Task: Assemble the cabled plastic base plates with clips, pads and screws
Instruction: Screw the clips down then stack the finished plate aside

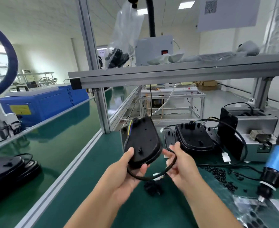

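Several black base plates (7, 168) sit stacked at the lower left edge of the frame, on the neighbouring green conveyor surface (56, 145). Left of centre, the left hand (127, 171) holds one base plate (143, 142) raised above the green bench (102, 186): thumb on the plate's near face at its lower left corner, fingers curled under its lower edge, so the plate stands up and away from the grip, tilted, with coloured wires (130, 129) running along its upper left side. A black cable (152, 177) loops down from under the plate and swings across to the right hand (181, 163), whose grip is pinched on the cable just right of centre, thumb raised, white connectors (157, 176) dangling below the loop. Beneath the hands a small heap of black clips (152, 188) lies on the bench. Right of the hands, more plates (193, 139) rest stacked against a black fixture (230, 134), their cables ending in a white plug (226, 157). Loose black screws or pads (222, 176) are scattered toward the lower right, near a blue-banded electric screwdriver (276, 163) hanging at the right edge.
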